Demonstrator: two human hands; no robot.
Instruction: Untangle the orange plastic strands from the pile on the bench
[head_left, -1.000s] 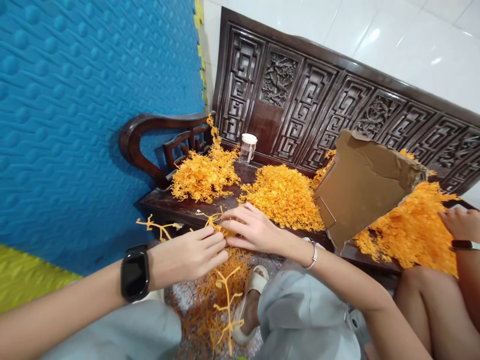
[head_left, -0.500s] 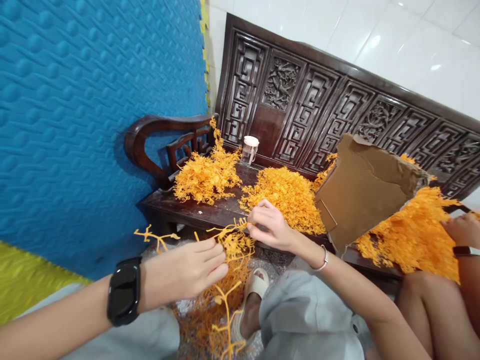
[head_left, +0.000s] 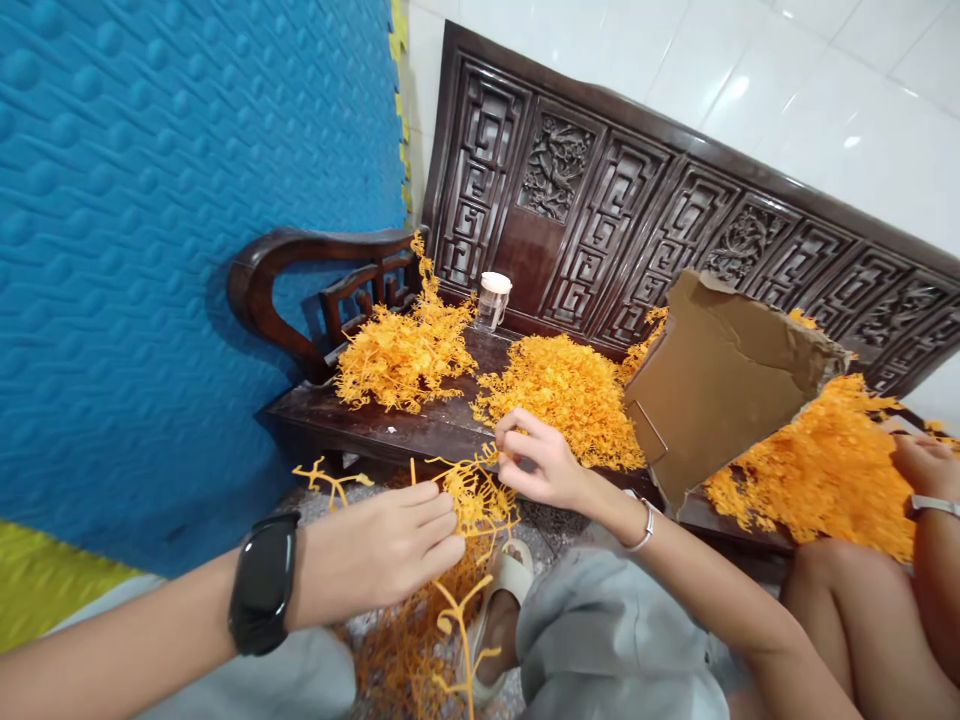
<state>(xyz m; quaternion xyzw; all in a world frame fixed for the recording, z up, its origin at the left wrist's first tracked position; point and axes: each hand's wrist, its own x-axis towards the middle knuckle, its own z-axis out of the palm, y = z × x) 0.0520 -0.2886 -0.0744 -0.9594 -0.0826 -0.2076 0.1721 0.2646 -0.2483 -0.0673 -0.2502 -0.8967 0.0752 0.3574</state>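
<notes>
So the left hand (head_left: 390, 540) is closed up, back of it to the camera, fingers curled in around some orange sprigs (head_left: 469, 500). Most of the bunch pokes out past the knuckles, in the gap between the two hands. Right hand (head_left: 536, 458) is in a narrow pinch, thumb and finger right at the tip of one sprig, the other fingers bent in. The exact contact is too small to be totally sure of.

There's a loose-looking stem (head_left: 330, 483) sticking out behind the left wrist and another branched piece (head_left: 466, 640) just below that hand; can't tell if either is actually gripped. All of it hangs just off the front edge of the table (head_left: 442, 410), above a tangled orange pile (head_left: 405, 650) on the floor beside a pale slipper (head_left: 514, 575).

Up on the table: a left heap (head_left: 401, 355) near the armrest, a lidded cup (head_left: 491, 303) behind it, then a middle heap (head_left: 566, 395). Next comes a tilted sheet of cardboard (head_left: 735, 370), with a right heap (head_left: 825, 470) partly hidden behind it. A co-worker's hand (head_left: 926, 465) is at that heap's far edge.
</notes>
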